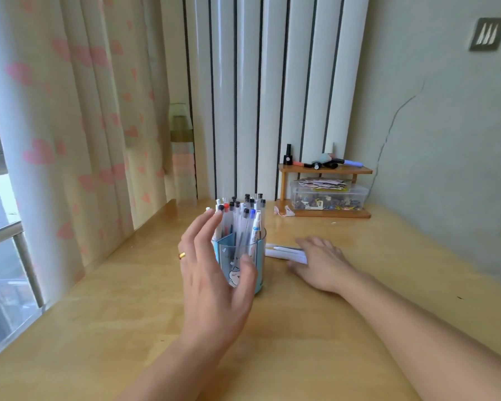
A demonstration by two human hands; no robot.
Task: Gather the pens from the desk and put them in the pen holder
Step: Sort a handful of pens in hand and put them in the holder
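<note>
**Pens nearly all in, last bunch under our right hand**

Hands first, since they sit nearest the lens. Our left hand (211, 264) is in the middle of the frame, fingers spread wide and curved round the near side of the pen holder (243, 264), thumb on its front wall, holding nothing else. Just right of centre, our right hand (320, 263) lies flat on the desk (301, 342) with its fingers closing over a small bunch of white pens (285, 252), which lie on their sides right beside the holder. Whether the grip is firm yet, we can't tell.

Our take on doing this bit well: keep the left hand bracing the holder so it doesn't tip, pinch the whole bunch at once, lift it tips-down, and aim for a gap, because the holder is already crowded with upright pens.

Writing-wise, not much. The holder is clear blue with a little white cartoon figure and a faint line of text above it, too blurred to read. Further back, right of centre, a wooden corner shelf (326, 169) holds a dark bottle (287, 155) and a clear box (329, 195); any labels there are unreadable.
</note>
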